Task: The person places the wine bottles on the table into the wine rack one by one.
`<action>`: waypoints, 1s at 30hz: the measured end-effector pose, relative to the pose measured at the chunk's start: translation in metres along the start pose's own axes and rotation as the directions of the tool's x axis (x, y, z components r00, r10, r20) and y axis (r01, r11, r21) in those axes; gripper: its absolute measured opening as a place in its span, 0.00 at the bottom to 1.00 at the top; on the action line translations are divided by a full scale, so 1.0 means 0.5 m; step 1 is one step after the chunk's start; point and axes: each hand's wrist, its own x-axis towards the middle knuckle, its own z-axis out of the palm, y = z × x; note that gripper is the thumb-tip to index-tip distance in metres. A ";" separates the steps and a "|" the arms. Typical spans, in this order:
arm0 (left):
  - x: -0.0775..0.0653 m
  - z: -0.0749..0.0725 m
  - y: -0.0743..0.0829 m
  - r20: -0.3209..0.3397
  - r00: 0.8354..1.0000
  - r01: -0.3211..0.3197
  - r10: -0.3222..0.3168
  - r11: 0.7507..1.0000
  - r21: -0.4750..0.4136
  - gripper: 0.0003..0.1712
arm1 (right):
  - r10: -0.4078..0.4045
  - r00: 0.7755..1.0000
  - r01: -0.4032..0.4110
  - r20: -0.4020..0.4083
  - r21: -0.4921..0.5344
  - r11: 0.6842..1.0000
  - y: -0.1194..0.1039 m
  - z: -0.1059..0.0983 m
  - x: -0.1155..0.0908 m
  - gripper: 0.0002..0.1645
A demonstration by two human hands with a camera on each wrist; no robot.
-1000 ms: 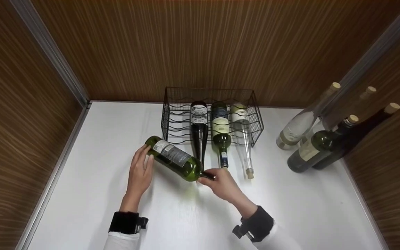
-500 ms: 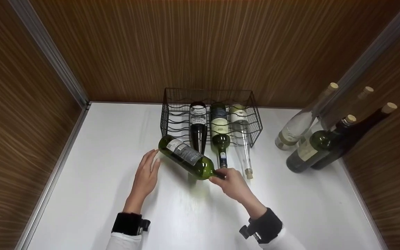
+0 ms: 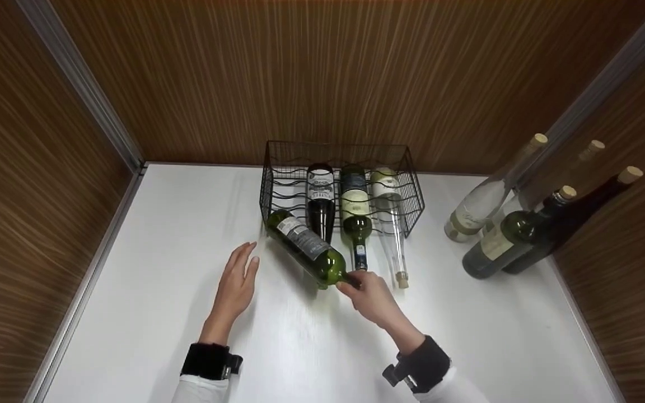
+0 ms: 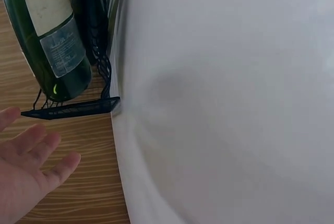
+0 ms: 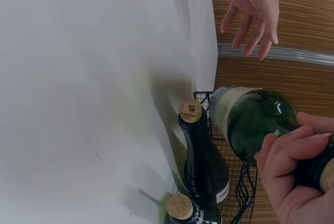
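Observation:
My right hand grips a green wine bottle by its neck. The bottle slants with its base up and left, over the front left corner of the black wire rack. In the right wrist view my fingers curl round the neck just below the cork. My left hand stays apart from the bottle, fingers extended, left of its base. Three bottles lie in the rack, necks toward me: a dark bottle, a green bottle with a cream label and a clear bottle.
Several corked bottles stand upright at the right, among them a frosted clear bottle and a green bottle. A wood-grain panel rises right behind the rack. Side panels flank the white table.
The right hand has carried the green wine bottle rightward, and its base has shifted up over the rack's front left corner. The left hand, earlier at the bottle's base, is now apart from it.

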 end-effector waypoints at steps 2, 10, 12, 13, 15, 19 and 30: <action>-0.001 0.000 -0.001 -0.001 1.000 0.003 -0.003 1.000 0.002 0.30 | -0.005 1.000 0.004 0.005 0.007 1.000 0.000 0.007 0.003 0.11; -0.004 -0.002 -0.004 -0.013 1.000 0.008 -0.008 1.000 0.008 0.30 | -0.030 1.000 0.030 -0.007 -0.012 0.999 0.000 0.041 0.015 0.12; -0.004 -0.001 -0.006 -0.016 1.000 0.002 -0.002 1.000 0.009 0.30 | -0.031 0.999 0.031 -0.005 0.002 1.000 0.000 0.051 0.019 0.12; -0.004 0.000 -0.006 -0.017 1.000 0.001 -0.001 1.000 0.009 0.30 | -0.026 1.000 0.026 -0.005 0.012 1.000 0.000 0.056 0.020 0.13; -0.005 0.001 -0.006 -0.020 1.000 0.000 0.000 1.000 0.005 0.29 | -0.012 1.000 0.012 0.001 0.039 0.999 -0.002 0.067 0.023 0.13; -0.006 0.002 -0.005 -0.017 1.000 0.004 -0.004 1.000 0.000 0.30 | 0.017 1.000 -0.016 -0.011 0.075 0.997 -0.009 0.089 0.030 0.14; -0.008 -0.002 -0.011 0.006 1.000 0.030 -0.030 1.000 0.000 0.31 | 0.066 0.995 -0.055 -0.076 0.140 0.989 -0.027 0.148 0.048 0.19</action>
